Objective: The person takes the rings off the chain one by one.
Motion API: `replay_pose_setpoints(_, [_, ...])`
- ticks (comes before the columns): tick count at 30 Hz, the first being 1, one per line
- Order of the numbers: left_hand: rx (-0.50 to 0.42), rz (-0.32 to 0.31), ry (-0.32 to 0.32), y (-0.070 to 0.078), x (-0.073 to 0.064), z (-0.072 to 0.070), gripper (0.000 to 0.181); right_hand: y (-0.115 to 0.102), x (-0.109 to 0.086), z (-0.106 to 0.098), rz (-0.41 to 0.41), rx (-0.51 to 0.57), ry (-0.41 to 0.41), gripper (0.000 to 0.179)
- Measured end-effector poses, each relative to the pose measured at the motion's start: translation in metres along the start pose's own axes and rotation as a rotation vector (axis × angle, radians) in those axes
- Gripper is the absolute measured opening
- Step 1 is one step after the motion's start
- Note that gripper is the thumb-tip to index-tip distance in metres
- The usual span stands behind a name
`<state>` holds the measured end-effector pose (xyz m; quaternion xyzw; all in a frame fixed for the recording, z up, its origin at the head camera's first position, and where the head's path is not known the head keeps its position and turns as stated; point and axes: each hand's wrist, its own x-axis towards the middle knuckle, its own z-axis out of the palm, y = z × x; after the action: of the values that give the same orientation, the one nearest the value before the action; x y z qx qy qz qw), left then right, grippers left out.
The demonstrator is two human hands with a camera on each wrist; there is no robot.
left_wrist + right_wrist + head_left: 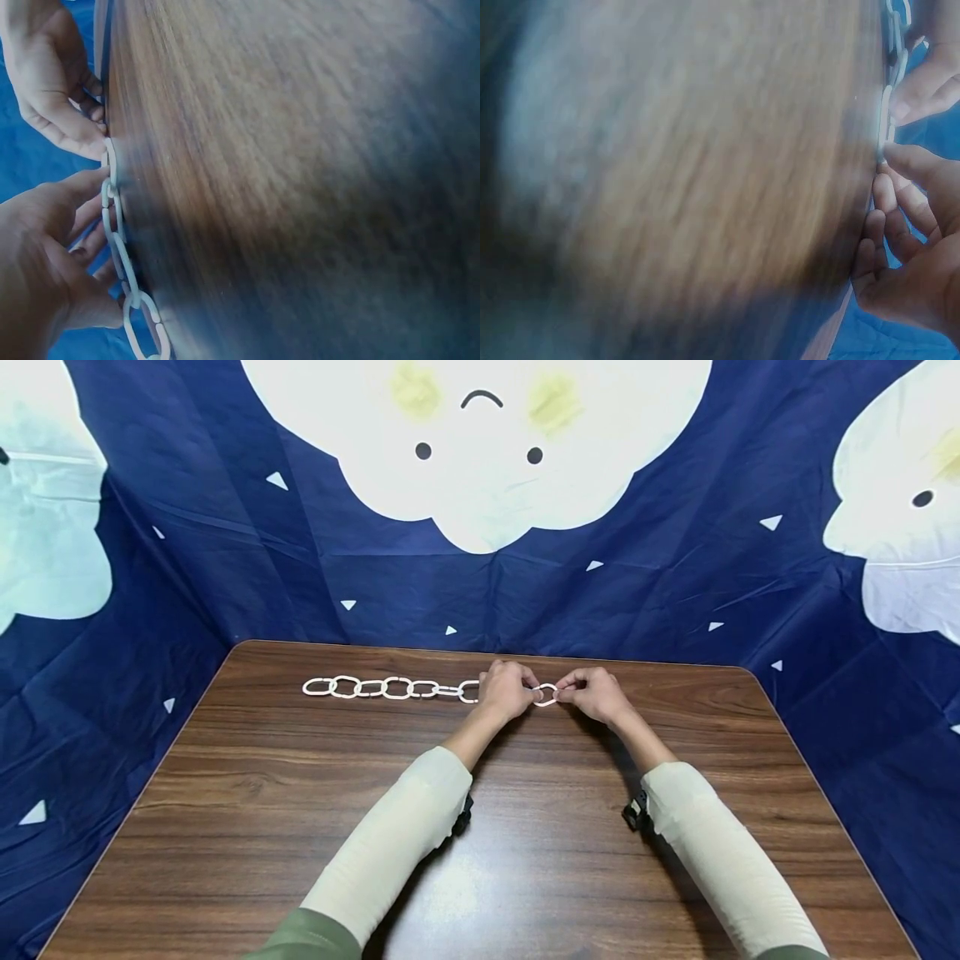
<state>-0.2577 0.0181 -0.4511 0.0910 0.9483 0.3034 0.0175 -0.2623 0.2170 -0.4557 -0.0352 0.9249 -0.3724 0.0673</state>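
Note:
A chain of several white oval links (396, 687) lies across the far part of the wooden table, partly hidden under my left hand (506, 687). My left thumb and fingers pinch the left side of the last link (546, 702), at the right end. My right hand (596, 695) grips the right side of the same link between thumb and fingertip. In the left wrist view, the chain (127, 262) runs along below my left fingers. The right wrist view has my right thumb (911, 159) on the link's end, close to the left thumb.
The brown wooden table (540, 827) has its far edge just beyond both hands. Behind it hangs a dark blue cloth (487, 589) with white clouds and small triangles, which also covers both sides. A small black device (637, 812) sits at the right wrist.

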Motion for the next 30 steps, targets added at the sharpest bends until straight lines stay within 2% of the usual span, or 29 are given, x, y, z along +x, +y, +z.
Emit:
replay_pose_setpoints(6, [-0.026, 0.001, 0.012, -0.004, 0.001, 0.001, 0.009, -0.005, 0.001, 0.004, -0.001, 0.043, -0.039, 0.018])
replay_pose_setpoints(11, [-0.068, 0.013, -0.013, -0.008, 0.003, -0.002, 0.010, -0.009, -0.001, 0.004, -0.055, 0.048, -0.039, 0.018])
replay_pose_setpoints(20, [-0.145, 0.048, -0.046, -0.045, 0.032, 0.023, 0.012, -0.016, -0.006, 0.002, -0.156, 0.055, 0.002, 0.014])
replay_pose_setpoints(24, [-0.152, 0.077, -0.023, -0.061, 0.044, 0.031, 0.011, -0.021, -0.008, 0.000, -0.196, 0.088, 0.020, 0.013])
replay_pose_setpoints(28, [-0.184, 0.114, -0.002, -0.066, 0.045, 0.028, 0.008, -0.026, -0.010, -0.004, -0.238, 0.100, 0.062, 0.012])
replay_pose_setpoints(30, [-0.211, 0.124, -0.006, -0.062, 0.041, 0.021, 0.008, -0.028, -0.012, -0.006, -0.259, 0.100, 0.081, 0.012])
